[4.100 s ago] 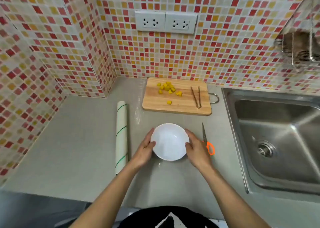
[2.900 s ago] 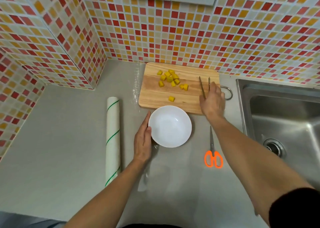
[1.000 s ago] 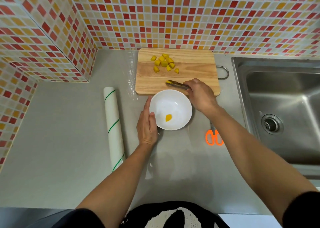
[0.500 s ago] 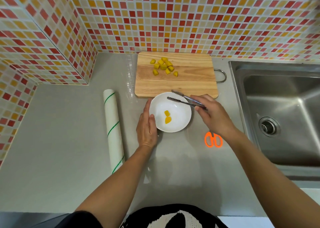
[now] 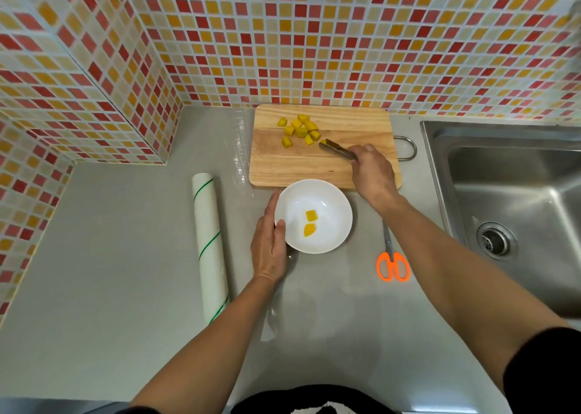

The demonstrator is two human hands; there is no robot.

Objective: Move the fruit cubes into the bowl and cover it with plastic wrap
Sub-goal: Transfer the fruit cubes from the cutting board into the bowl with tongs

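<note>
Right hand [image 5: 372,171] grips the tongs [image 5: 337,150], tips just right of the fruit cubes [image 5: 300,130], while left hand [image 5: 269,247] lies flat against the bowl [image 5: 333,199].

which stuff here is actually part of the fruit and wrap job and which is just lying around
Part of the job:
fruit cubes on the cutting board
two cubes already in the white bowl
tongs, gripped by the right hand
left hand, steadying the bowl
plastic wrap roll

Lying about:
orange-handled scissors
sink
</note>
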